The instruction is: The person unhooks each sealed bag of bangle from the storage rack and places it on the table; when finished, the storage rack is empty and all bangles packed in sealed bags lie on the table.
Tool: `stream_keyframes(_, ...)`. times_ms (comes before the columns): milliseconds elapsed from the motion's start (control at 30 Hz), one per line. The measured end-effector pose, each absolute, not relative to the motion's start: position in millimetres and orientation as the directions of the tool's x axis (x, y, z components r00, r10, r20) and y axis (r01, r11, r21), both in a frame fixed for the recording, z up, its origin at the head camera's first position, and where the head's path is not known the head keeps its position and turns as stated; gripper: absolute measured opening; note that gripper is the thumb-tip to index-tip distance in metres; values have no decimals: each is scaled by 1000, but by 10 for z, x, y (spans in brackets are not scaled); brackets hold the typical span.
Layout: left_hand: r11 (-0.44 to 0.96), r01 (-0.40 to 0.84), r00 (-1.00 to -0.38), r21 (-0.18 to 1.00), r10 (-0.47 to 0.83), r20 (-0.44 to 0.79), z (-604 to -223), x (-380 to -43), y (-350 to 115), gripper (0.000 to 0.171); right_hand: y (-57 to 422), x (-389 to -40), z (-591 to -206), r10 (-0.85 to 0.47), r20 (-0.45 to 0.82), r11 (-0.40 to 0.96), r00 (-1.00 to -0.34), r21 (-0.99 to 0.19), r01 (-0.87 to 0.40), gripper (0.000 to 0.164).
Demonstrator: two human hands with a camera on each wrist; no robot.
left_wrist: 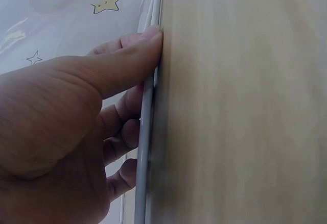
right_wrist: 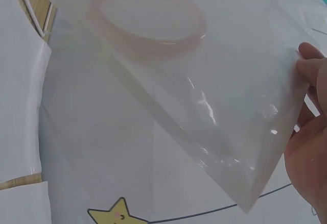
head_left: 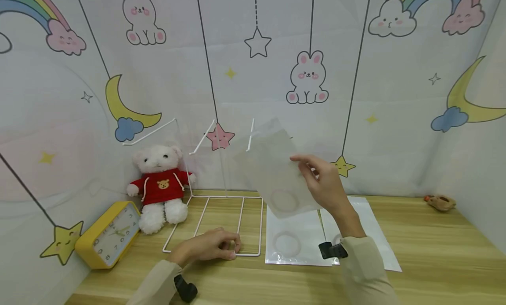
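Note:
My right hand (head_left: 326, 182) pinches the edge of a translucent plastic bag (head_left: 274, 164) and holds it tilted in the air above the table. Inside the bag a pale pink ring (right_wrist: 153, 43) shows through the film. My left hand (head_left: 215, 244) pinches the front bar of a white wire rack (head_left: 261, 226), thumb on the near side, as the left wrist view shows. The rack lies on the wooden table, its upright prongs rising at the back. Below the raised bag lies another flat bag (head_left: 304, 252), also with a ring in it.
One more white bag (head_left: 379, 243) lies to the right, partly behind my right forearm. At the left are a yellow clock (head_left: 108, 235) and a white teddy bear (head_left: 162, 184) in a red sweater. A small brown object (head_left: 440, 202) sits at the far right, before the printed curtain (head_left: 395, 98).

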State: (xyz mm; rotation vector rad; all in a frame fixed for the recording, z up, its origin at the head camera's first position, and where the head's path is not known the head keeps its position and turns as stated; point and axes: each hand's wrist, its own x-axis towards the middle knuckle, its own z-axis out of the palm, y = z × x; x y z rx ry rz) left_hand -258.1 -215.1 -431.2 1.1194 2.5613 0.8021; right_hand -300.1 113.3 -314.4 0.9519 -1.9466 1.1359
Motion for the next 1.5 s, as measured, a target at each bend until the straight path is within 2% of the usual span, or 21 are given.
stream_keyframes(233, 563, 603, -685, 565, 729, 5, -4287, -2569, -2146, 9, 1138, -2983, -3110, -233, 852, 304, -469, -394, -867, 26)
stream_keyframes(633, 568, 596, -691, 568, 723, 2, -4282, -2550, -2129, 9, 1215, -2931, -3045, -265, 849, 301, -457, -377, -876, 26)
stream_keyframes(1000, 568, 606, -688, 557, 726, 7, -4309, -2576, -2136, 9, 1332, -2847, -2954, -291, 821, 291, -492, -414, -863, 28)
stream_keyframes(1233, 585, 588, -701, 558, 713, -10, -4296, -2566, -2142, 9, 1360, -2791, -2917, -304, 816, 280, -491, -417, -865, 26)
stream_keyframes(1500, 557, 614, -676, 559, 737, 8, -4290, -2570, -2155, 8, 1365, -2706, -2857, -320, 809, 265, -494, -424, -866, 27)
